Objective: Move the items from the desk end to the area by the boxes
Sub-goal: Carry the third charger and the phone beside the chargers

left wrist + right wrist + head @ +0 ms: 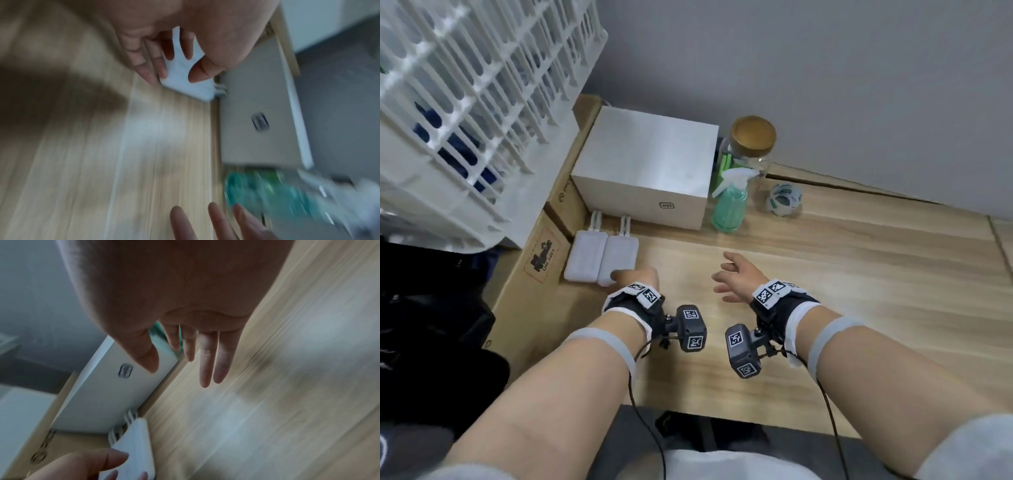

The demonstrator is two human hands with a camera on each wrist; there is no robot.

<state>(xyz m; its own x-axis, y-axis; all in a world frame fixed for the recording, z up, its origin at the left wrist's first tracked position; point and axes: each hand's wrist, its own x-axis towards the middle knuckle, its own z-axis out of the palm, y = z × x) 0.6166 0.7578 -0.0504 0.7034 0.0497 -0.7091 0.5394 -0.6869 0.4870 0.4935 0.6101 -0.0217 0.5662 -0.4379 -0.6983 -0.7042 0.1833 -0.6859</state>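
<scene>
Two flat white devices with short antennas lie side by side on the wooden desk, against the front of a white box. My left hand holds the near end of the right device, with the thumb on top and the fingers along its side. The left wrist view shows this device between the thumb and fingers of the left hand. The other device lies untouched. My right hand hovers over the bare desk with its fingers spread, holding nothing.
A green spray bottle, a cork-lidded glass jar and a tape roll stand right of the white box. A brown cardboard box and a white slatted crate border the left. A grey wall runs behind.
</scene>
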